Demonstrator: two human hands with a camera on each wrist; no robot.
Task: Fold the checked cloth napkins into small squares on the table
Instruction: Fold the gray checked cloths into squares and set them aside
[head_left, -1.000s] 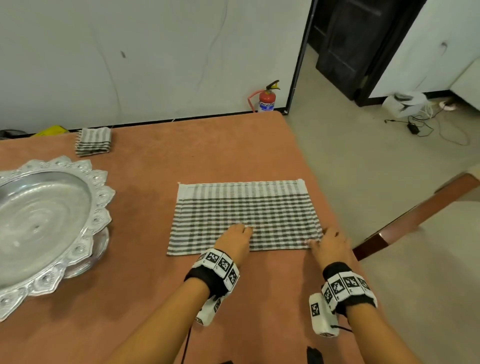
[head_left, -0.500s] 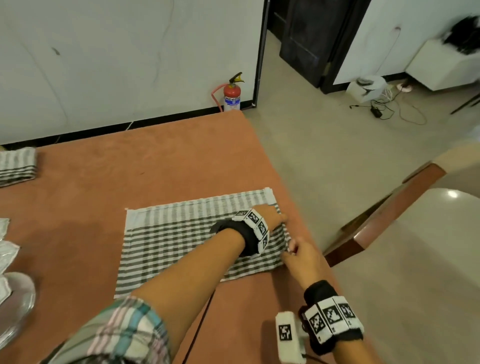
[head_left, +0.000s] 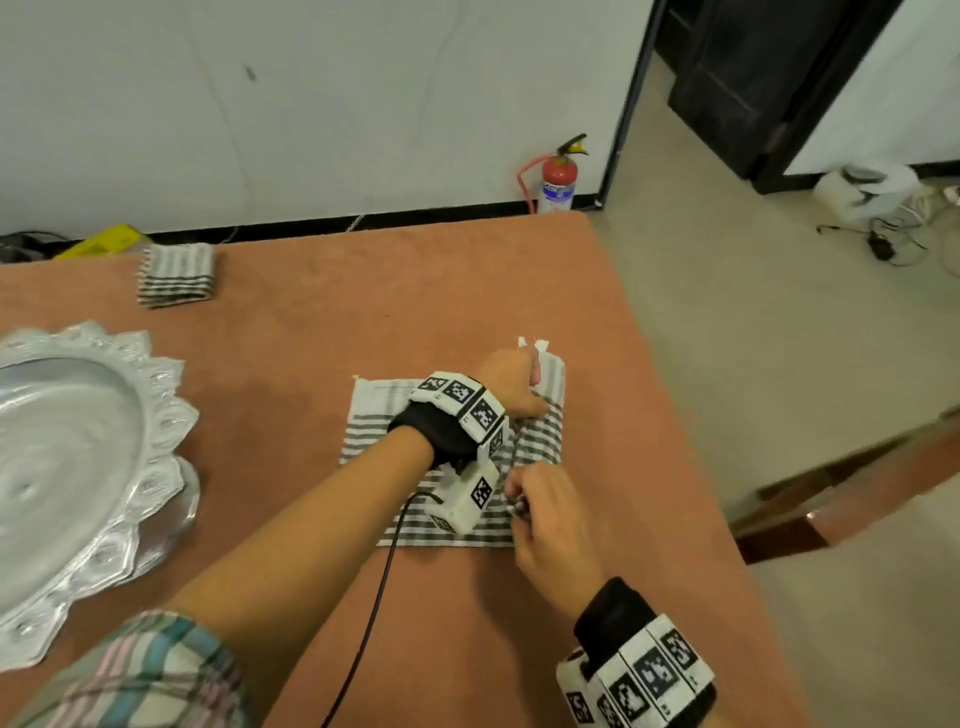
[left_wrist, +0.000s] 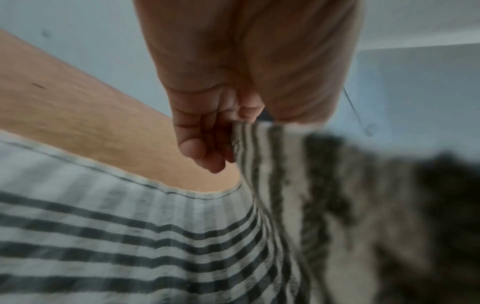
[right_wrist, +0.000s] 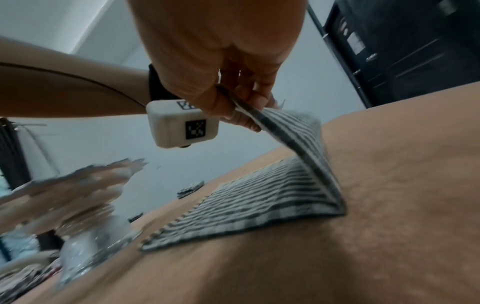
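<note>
A grey-and-white checked napkin (head_left: 382, 421) lies folded in a rectangle on the terracotta table (head_left: 467, 286); its right end is raised off the surface. My left hand (head_left: 511, 387) reaches across and pinches the far right corner, lifted, as the left wrist view shows with the cloth edge (left_wrist: 249, 144) held between curled fingers. My right hand (head_left: 540, 506) pinches the near right corner; in the right wrist view that edge (right_wrist: 262, 115) is held above the table while the rest of the napkin (right_wrist: 259, 197) lies flat.
A stack of folded checked napkins (head_left: 176, 274) sits at the table's far left. A large silver scalloped tray (head_left: 156, 415) stands at the left. The table's right edge (head_left: 691, 452) runs just beyond the napkin, with floor below and a red fire extinguisher (head_left: 558, 176) by the wall.
Both hands moved from the napkin's near edge to its right end, took hold of the two right corners, and lifted that end off the table.
</note>
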